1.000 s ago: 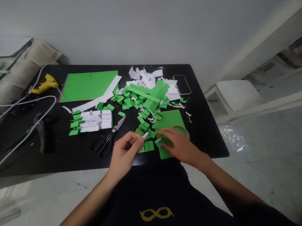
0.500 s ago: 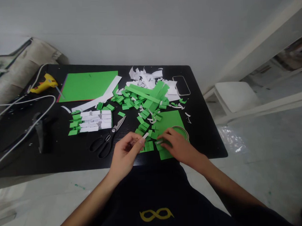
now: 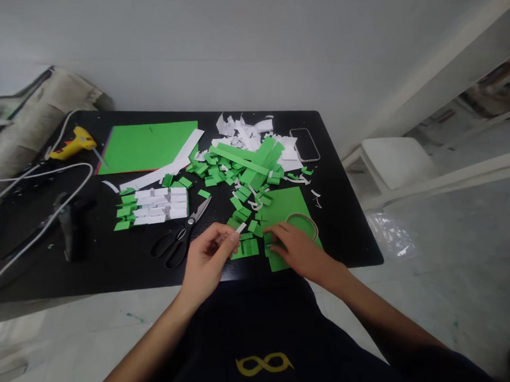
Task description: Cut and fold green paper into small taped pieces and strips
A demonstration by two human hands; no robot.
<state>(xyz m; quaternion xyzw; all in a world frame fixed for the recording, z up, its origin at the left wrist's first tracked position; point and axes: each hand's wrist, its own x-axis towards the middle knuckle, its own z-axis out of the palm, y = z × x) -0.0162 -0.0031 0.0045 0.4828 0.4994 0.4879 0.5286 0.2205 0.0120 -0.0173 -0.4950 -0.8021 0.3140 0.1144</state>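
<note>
Head cam, only view: left hand (image 3: 211,252) has the white strip (image 3: 241,228) clamped thumb-to-finger near one end, tip poking out over the green pieces (image 3: 255,229) close to the near edge of the surface (image 3: 344,209). Right hand (image 3: 297,248) is curled over the left side of the green sheet (image 3: 281,204), thumb and index a bit apart; can't tell if anything is between them. Risks, my read: strip is thin and held on little area, so a hard pinch could crease it, a loose one drop it among white scraps (image 3: 246,134) and bits that look much alike. Green pieces look light and unfixed; a dragged wrist or sleeve could scatter them, and the flat green piece (image 3: 249,247) by the left fingertips sits near enough to the edge to get knocked off. Ring (image 3: 316,228) lies on the sheet right by the right hand; a backward pull could catch it and shift both. Scissors (image 3: 191,221) lie just left of the left hand, blades apart, handles nearest; a sideways swing could shove them into the white-green block (image 3: 162,205). Cable (image 3: 85,164) loops at far left; a tug might drag the glue gun (image 3: 77,142). Can't tell if that's hot.
</note>
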